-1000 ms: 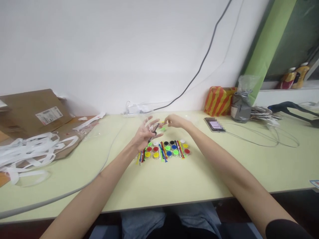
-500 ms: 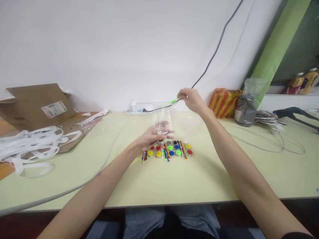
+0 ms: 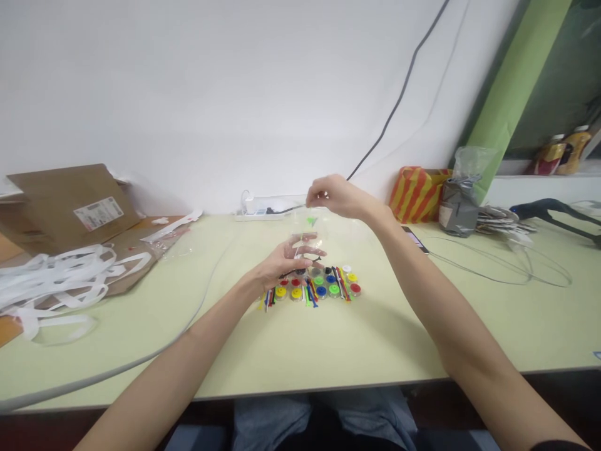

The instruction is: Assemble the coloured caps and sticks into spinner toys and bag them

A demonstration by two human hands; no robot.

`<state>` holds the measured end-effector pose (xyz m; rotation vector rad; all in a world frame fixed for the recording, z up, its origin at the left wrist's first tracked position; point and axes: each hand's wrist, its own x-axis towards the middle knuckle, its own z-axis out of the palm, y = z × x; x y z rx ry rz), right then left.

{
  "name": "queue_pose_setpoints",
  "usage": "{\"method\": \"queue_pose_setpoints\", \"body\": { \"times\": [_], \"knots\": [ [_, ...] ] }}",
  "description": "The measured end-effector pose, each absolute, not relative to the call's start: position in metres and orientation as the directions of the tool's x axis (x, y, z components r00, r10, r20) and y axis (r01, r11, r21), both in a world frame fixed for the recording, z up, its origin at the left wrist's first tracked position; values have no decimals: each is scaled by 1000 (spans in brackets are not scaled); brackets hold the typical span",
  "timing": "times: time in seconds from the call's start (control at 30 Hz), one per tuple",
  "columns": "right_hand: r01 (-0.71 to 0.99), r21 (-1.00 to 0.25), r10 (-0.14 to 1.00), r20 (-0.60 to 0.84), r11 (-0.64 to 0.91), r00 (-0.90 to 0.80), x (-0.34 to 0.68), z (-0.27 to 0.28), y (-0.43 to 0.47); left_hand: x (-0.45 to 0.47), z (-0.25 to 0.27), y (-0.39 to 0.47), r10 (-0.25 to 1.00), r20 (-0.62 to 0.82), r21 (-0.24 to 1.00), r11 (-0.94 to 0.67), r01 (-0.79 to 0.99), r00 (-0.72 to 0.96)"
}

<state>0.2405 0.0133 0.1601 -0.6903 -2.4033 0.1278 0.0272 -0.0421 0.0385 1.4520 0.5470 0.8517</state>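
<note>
My left hand (image 3: pixel 292 258) grips a clear plastic bag (image 3: pixel 307 237), its fingers behind the thin film and its thumb in front. A thin black strip (image 3: pixel 291 274) shows at the same hand. Above the bag's mouth is my right hand (image 3: pixel 328 193), its fingers curled together; what they hold, if anything, is hidden. A small bright green piece (image 3: pixel 311 221) shows just below those fingertips, at the upper part of the bag. Under and beside the left hand lie several round coloured discs (image 3: pixel 321 291) in rows, with bundles of thin coloured plastic strips (image 3: pixel 312 293) between them.
White power strip (image 3: pixel 257 216) by the wall, with a black cable rising from it. Cardboard box (image 3: pixel 70 200) and white strapping (image 3: pixel 61 266) at left. A phone (image 3: pixel 415 239), a striped bag (image 3: pixel 416 194) and a grey bag (image 3: pixel 455 210) stand or lie at right. Grey cable (image 3: pixel 141 354) crosses the front left.
My right hand has moved left, over the bag. The green piece that was at its fingertips is now lower, beneath the fingers. A phone shows beyond the right forearm. My left hand stays nearly in place.
</note>
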Motion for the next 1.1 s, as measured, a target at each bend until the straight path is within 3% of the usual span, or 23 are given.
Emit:
{"method": "queue_pose_setpoints", "body": {
  "times": [0.13, 0.37, 0.47, 0.6, 0.73, 0.8, 0.9, 1.0, 1.1],
  "knots": [
    [412, -365, 546, 458, 835, -702, 242, 165, 8, 27, 36, -40, 774, 153, 986, -74, -152, 614],
    [446, -406, 563, 239, 798, -791, 241, 162, 9, 28, 40, -44, 800, 128, 991, -81, -105, 587],
    [416, -435, 542, 220, 799, -811, 237, 157, 11, 29, 43, -47, 804, 124, 992, -97, -78, 582],
    [342, -427, 509, 379, 837, -773, 237, 156, 20, 31, 41, -45, 812, 144, 990, -110, -94, 565],
    [427, -320, 509, 721, 846, -469, 239, 144, 46, 34, 36, -40, 852, 233, 970, -167, -179, 468],
    [519, -313, 544, 747, 795, -383, 239, 127, 63, 35, 36, -39, 885, 272, 953, -196, -229, 377],
    [674, -253, 687, 511, 695, -517, 236, 89, 80, 34, 38, -39, 919, 293, 933, -214, -288, 266],
    [736, -68, 733, 192, 673, -653, 229, 52, 85, 31, 40, -40, 934, 267, 940, -197, -278, 238],
    [739, -23, 735, 129, 673, -666, 222, 33, 84, 30, 40, -41, 941, 241, 953, -183, -242, 238]
  ]
}}
